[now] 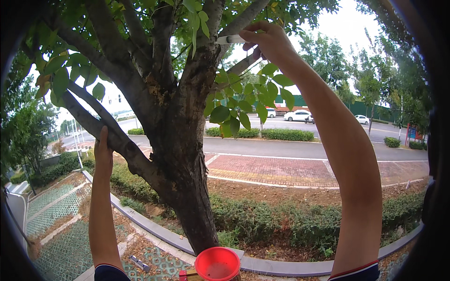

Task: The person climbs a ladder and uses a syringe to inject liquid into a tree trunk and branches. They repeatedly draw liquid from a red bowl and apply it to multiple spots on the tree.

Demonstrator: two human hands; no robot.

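A tree trunk [182,151] forks into several thick limbs before me. High on the right, my right hand [269,40] is closed around a clear plastic syringe [230,39], whose front end points left and meets the bark of an upper limb; whether it enters the bark cannot be told. At the left, my left hand [103,147] rests against a lower branch [116,138], its thumb up along the near side and the other fingers hidden behind. Rough, brownish crumbly patches [156,89] mark the bark at the fork.
Below the trunk stands a red plastic basin [218,263] on a slatted support [191,275]. A grey curb [281,266] curves past a low hedge [274,221]. Leafy twigs [232,112] hang under my right hand. Behind lie brick paving and a road with white cars [297,115].
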